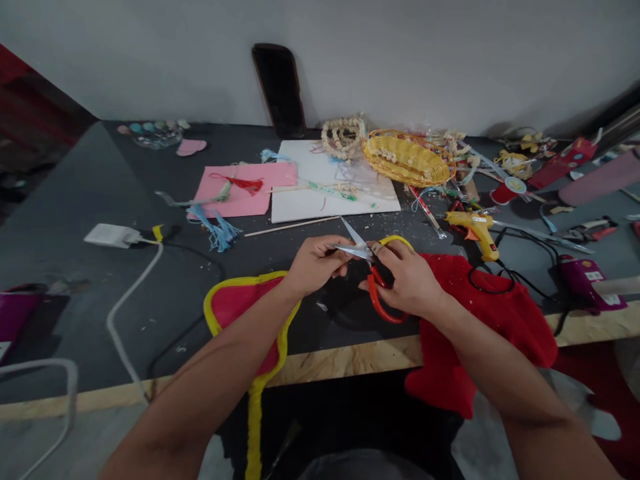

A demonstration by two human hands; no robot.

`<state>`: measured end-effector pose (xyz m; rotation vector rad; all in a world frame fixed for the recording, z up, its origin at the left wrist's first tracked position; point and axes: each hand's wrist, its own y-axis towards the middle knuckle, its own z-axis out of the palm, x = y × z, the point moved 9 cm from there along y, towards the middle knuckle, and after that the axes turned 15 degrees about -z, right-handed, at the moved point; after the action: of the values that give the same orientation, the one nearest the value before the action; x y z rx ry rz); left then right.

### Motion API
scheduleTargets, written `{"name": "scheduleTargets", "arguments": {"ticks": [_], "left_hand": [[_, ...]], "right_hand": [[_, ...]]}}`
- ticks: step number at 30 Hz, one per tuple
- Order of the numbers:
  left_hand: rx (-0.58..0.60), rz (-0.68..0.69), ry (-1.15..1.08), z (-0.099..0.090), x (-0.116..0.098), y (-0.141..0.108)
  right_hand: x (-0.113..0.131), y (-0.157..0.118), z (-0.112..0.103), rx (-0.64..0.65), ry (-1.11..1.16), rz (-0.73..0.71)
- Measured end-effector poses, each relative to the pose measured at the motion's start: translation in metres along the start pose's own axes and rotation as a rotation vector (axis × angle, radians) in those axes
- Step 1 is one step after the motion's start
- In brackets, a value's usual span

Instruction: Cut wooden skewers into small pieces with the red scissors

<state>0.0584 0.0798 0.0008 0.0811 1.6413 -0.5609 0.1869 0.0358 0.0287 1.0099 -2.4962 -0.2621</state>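
Observation:
My right hand (407, 277) grips a pair of scissors (376, 300) by the red handles, above the table's front part. The blades are spread and point left, towards my left hand (320, 263). My left fingers are pinched together right by the blades; what they hold, if anything, is too small to make out. A yellow curved edge (397, 240) shows behind my right hand. Under my left forearm lies a pink flat piece with yellow edging (240, 303), and a yellow strip hangs from it over the table edge. Red cloth (480, 300) lies beside my right wrist.
A white board (295, 193), pink paper (215, 183) with a red tassel (247, 185), and blue tassels (220, 233) lie behind my hands. A yellow basket (410, 163), glue gun (475, 230) and thread spool (507, 191) are right. A phone (280, 90) leans on the wall; a white cable (120, 320) crosses left.

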Motion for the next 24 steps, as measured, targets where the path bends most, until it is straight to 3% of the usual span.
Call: {"name": "scheduleTargets", "arguments": {"ticks": [7, 17, 24], "left_hand": [[-0.111, 0.096, 0.013, -0.005, -0.009, -0.004], [-0.143, 0.167, 0.008, -0.004, -0.018, -0.010], [-0.082, 0.168, -0.014, -0.002, -0.019, -0.011]], "right_hand": [[0.004, 0.002, -0.004, -0.030, 0.124, -0.005], [0.013, 0.004, -0.014, -0.106, 0.309, -0.010], [0.008, 0.004, -0.011, -0.089, 0.193, -0.006]]}}
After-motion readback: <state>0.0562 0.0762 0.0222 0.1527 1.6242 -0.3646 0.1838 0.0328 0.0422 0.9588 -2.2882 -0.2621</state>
